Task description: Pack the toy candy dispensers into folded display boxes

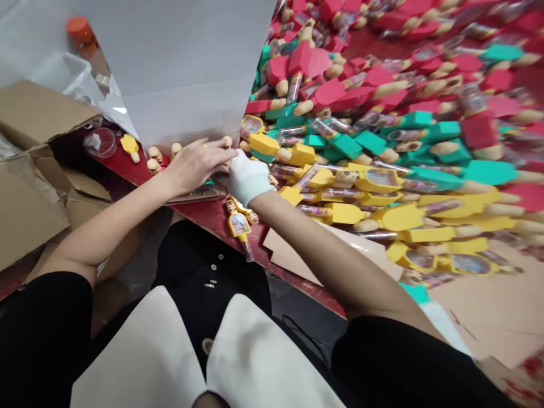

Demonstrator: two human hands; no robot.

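Observation:
My left hand (198, 163) is bare, with a ring, and reaches over the low front edge of a white box (191, 68). Its fingertips meet my right hand (246, 174), which wears a white glove, near a small beige toy head (227, 141). What either hand grips is hidden or blurred. Several beige toy heads (154, 153) and a bit of green show in the box under and beside my left hand. Just below my right hand, a yellow toy with a clear tube (239, 225) lies on the red table edge (212, 224).
Yellow (344, 213), green (446, 177) and red toys (331, 90) pile up on the right. Flat cardboard (323, 249) lies in front of them. On the left are a cardboard box (29, 209), a yellow toy (129, 144), a clear cup (100, 141) and an orange-capped bottle (81, 34).

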